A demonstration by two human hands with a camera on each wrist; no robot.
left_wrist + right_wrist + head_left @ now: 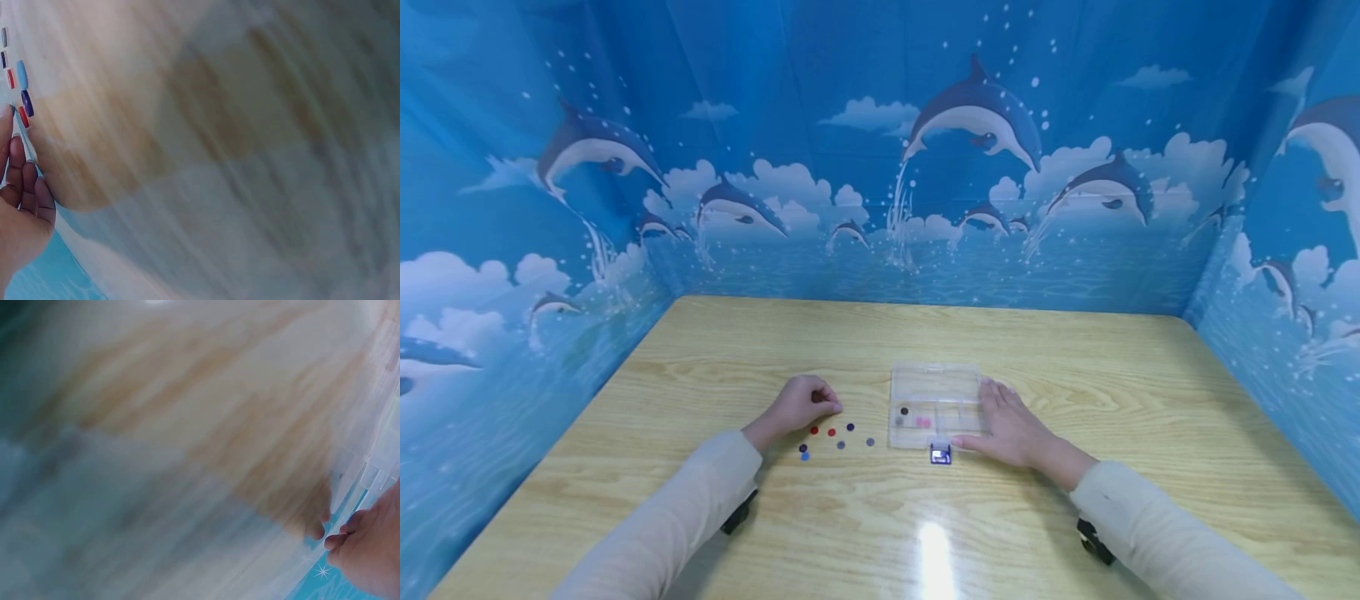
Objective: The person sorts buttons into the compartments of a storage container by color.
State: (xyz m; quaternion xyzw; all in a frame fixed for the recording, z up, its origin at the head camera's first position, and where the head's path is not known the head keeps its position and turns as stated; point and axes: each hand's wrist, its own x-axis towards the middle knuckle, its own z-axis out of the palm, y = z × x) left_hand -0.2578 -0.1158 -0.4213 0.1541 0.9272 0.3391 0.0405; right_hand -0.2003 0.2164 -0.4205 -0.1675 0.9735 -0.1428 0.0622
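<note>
In the head view, a clear plastic divided box [913, 442] lies on the table with its transparent lid [934, 382] open toward the back. Its front left compartments hold a black disc [904, 411], a grey disc [900, 422] and pink discs [922, 422]. My right hand [1011, 427] rests on the box's right side, fingers spread. Left of the box, my left hand [806, 403] has thumb and forefinger together near the table; whether a disc is between them is hidden. Several small discs lie nearby, among them a red disc [831, 432], a blue disc [805, 457] and a grey disc [870, 442].
A small blue square piece [940, 454] sits at the box's front edge. The wooden table [1037, 533] ends at a dolphin-print curtain [850, 267] behind and at both sides. Both wrist views mostly show blurred tabletop.
</note>
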